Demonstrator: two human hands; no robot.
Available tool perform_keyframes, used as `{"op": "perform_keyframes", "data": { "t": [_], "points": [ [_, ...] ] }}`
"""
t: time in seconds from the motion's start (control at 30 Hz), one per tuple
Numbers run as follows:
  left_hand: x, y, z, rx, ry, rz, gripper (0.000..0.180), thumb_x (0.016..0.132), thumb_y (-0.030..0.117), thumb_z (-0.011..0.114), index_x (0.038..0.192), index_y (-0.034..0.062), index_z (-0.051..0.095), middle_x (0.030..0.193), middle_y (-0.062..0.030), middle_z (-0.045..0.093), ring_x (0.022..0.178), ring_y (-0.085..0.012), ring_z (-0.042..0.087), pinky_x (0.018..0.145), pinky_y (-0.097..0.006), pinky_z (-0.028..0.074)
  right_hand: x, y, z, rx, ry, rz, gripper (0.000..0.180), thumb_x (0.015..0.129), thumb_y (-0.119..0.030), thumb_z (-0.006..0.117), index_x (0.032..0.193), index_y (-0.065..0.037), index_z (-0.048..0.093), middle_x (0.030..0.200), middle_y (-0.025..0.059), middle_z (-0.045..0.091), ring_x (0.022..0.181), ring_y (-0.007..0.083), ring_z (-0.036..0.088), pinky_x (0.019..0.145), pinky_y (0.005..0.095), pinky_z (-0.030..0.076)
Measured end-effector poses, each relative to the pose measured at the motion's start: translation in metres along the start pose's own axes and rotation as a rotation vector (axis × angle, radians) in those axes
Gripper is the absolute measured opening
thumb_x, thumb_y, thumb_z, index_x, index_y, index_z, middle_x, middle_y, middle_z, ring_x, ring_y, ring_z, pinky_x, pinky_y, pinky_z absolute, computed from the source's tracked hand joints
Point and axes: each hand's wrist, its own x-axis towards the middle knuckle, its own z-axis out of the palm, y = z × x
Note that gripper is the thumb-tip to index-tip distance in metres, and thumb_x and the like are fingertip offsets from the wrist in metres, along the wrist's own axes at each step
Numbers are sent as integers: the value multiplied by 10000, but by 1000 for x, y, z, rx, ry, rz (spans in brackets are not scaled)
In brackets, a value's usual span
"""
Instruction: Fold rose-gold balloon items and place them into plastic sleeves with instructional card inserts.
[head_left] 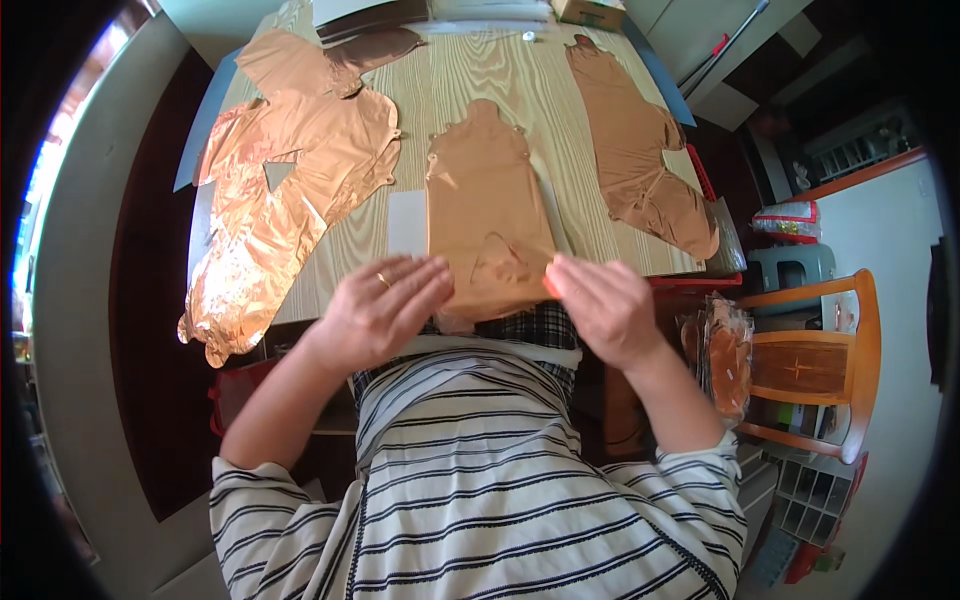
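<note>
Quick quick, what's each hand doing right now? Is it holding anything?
Left hand: closed, pinching the left edge of the flat copper-coloured foil piece near its closer end.
Right hand: closed, pinching the same piece's right edge.

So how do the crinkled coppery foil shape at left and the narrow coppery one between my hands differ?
The crinkled foil shape is wider and shinier than the narrow foil shape. The crinkled one lies untouched; your left hand and right hand hold the narrow one. Both are coppery.

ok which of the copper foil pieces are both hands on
The middle foil piece, its near end held by the left hand and right hand; the left piece and right piece lie untouched.
</note>
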Motion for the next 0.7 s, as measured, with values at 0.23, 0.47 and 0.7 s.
{"op": "perform_keyframes", "data": {
  "t": [0.23,0.47,0.7],
  "points": [
    [96,-57,-80,340,160,238,239,862,116,771,1066,-1,729,1110,-122,761,1045,-243,735,954,-417,571,86,47,-49,-293,282,-188,259,898,-101,665,1135,-5,708,1063,140,753,936,236,745,718,336,538],
    [30,-46,14,148,-73,215,248,829,124,718,1028,-23,694,1050,-125,728,993,-276,722,929,-418,570,21,46,30,-246,27,-201,287,902,-117,667,1160,5,694,1083,154,733,977,251,725,771,343,552],
    [11,-23,29,-24,-188,-3,391,793,111,694,1159,-23,656,1190,-179,677,1122,-339,670,975,-449,544,9,15,28,-291,-325,57,441,927,-129,565,1336,36,589,1363,265,583,1277,404,548,1125,544,389]
  ]
}}
